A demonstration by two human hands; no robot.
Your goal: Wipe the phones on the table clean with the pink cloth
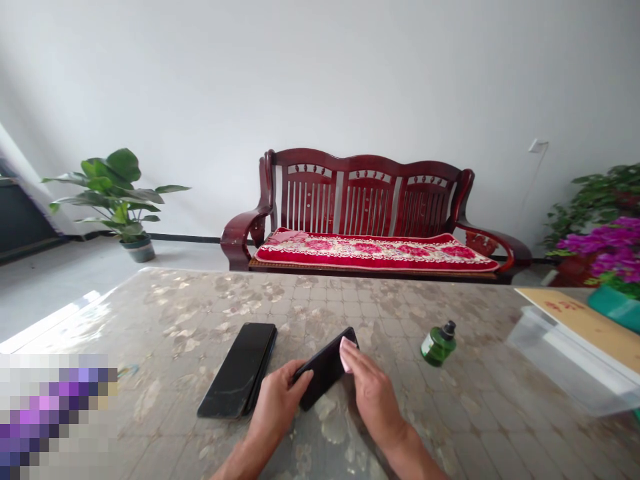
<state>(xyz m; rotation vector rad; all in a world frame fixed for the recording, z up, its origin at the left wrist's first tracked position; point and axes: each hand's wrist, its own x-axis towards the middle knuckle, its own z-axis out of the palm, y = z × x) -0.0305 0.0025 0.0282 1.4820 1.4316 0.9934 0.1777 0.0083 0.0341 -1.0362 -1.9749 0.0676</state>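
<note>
My left hand (pixel 281 398) grips a black smartphone (pixel 327 371) by its left edge, thumb across the front, and tilts it above the table. The fingers of my right hand (pixel 374 387) press a small pale pink cloth (pixel 345 355) against the phone's upper right part; most of the cloth is hidden under the fingers. To the left lies a stack of dark phones (pixel 238 371), the top one with a light line across its glass. A green bottle (pixel 439 344) with a black cap stands to the right of my right hand.
The table (pixel 165 313) has a patterned, shiny cover. At its right stand a clear plastic box (pixel 560 367), a tan board (pixel 580 323) and purple flowers (pixel 607 250) in a teal pot. Beyond are a wooden bench (pixel 367 193) and a potted plant (pixel 120 193).
</note>
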